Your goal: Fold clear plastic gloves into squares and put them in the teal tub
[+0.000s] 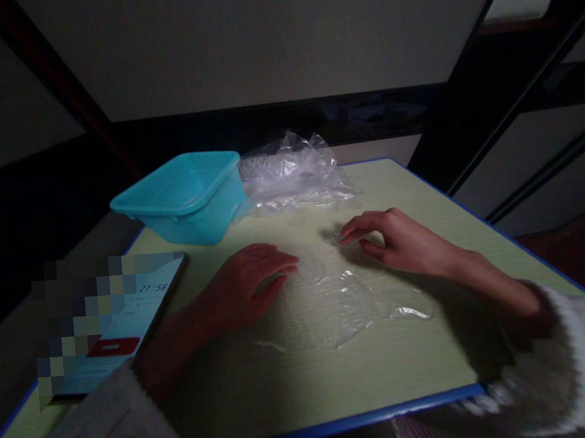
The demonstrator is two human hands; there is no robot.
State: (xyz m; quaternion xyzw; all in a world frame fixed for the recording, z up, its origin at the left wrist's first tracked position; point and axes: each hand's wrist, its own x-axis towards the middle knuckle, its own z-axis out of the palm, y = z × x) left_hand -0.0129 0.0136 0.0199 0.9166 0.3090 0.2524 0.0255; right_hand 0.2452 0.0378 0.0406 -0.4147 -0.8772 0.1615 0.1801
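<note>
A thin clear plastic glove or bag (353, 301) lies spread on the pale green table (407, 364), between and in front of my hands. My left hand (251, 282) hovers at its upper left edge, thumb and fingers apart, with nothing held between them. To the right, my right hand (384, 236) is palm down with its fingers curved and the thumb apart. Its fingertips touch or hang just over a small crumpled bit of clear plastic (343, 241). Whether they grip it cannot be made out.
A turquoise plastic basin (192, 212) stands at the back left. Beside it, a heap of crumpled clear plastic (300, 178) lies along the back edge. A tablet or phone (129, 324) with a lit screen lies at the left. A wall panel rises behind the table.
</note>
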